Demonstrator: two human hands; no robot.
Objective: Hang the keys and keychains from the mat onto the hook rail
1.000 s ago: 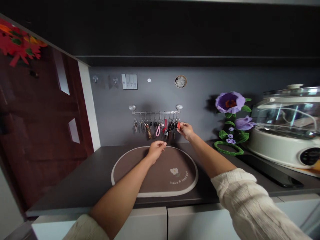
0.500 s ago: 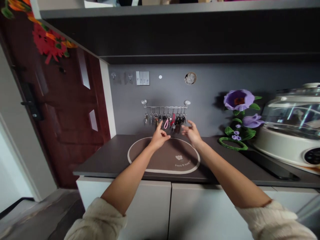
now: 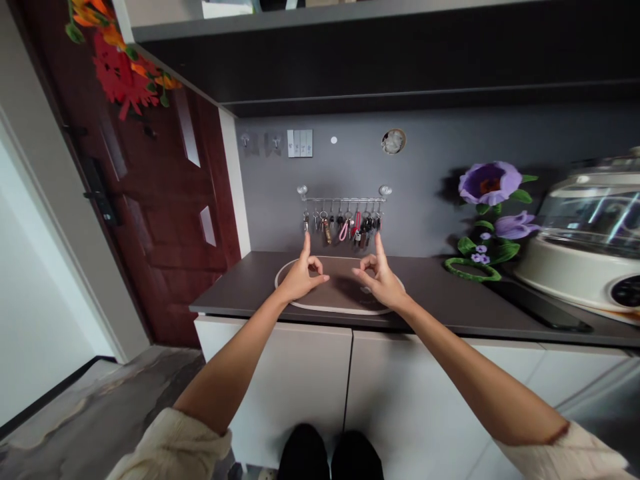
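Note:
Both hands are held up over the brown oval mat (image 3: pixel 340 290) with its pale rim. My left hand (image 3: pixel 301 275) holds nothing; its index finger points up, the thumb stretches inward and the other fingers curl. In much the same pose, my right hand (image 3: pixel 381 277) is also bare, thumb toward the left one. Behind them a metal hook rail (image 3: pixel 345 199) on the grey wall bears several keys and key rings. Among these hang a pink loop (image 3: pixel 343 231), a red strap (image 3: pixel 357 222) and a brown key fob (image 3: pixel 327 231). Each index fingertip overlaps one end of the row in view; contact cannot be made out.
Purple fabric flowers (image 3: pixel 493 183) stand at the right beside a cream appliance with a clear cover (image 3: pixel 565 270). A dark flat slab (image 3: pixel 545 307) lies before them. A dark shelf (image 3: pixel 375 60) overhangs the counter. White cabinets (image 3: pixel 295 380) are below; a red-brown door (image 3: pixel 175 253) is left.
My hands have drawn back and apart from the middle of the key row, their index fingers now upright. The view has tilted down and shifted left, bringing two dark-clad legs into sight.

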